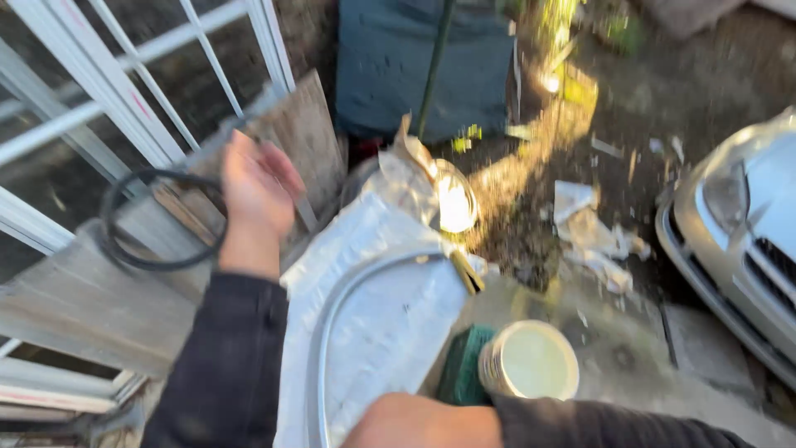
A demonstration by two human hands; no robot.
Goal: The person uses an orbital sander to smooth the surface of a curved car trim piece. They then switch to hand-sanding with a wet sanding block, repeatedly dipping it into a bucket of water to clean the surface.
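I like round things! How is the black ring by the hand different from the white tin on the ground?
The black ring is thin, dark and hollow, with the wooden board showing through it; the white tin is pale and solid-topped. The ring lies on the board beside the raised left hand; the tin sits low on the ground, nearer the right hand. The ring's loop looks wider than the tin. Both are round.

Views: one only, the head camera; no second view shares the scene.
Position: above the curved metal sheet (373, 332), at head height.
Facing: steeply down and forward, tilted; the frame is motion-blurred.
Nearness: close; both sleeves enter from the bottom edge beside the sheet.
Far edge: white window frame (124, 91) left of the sheet, car front (738, 241) to its right.
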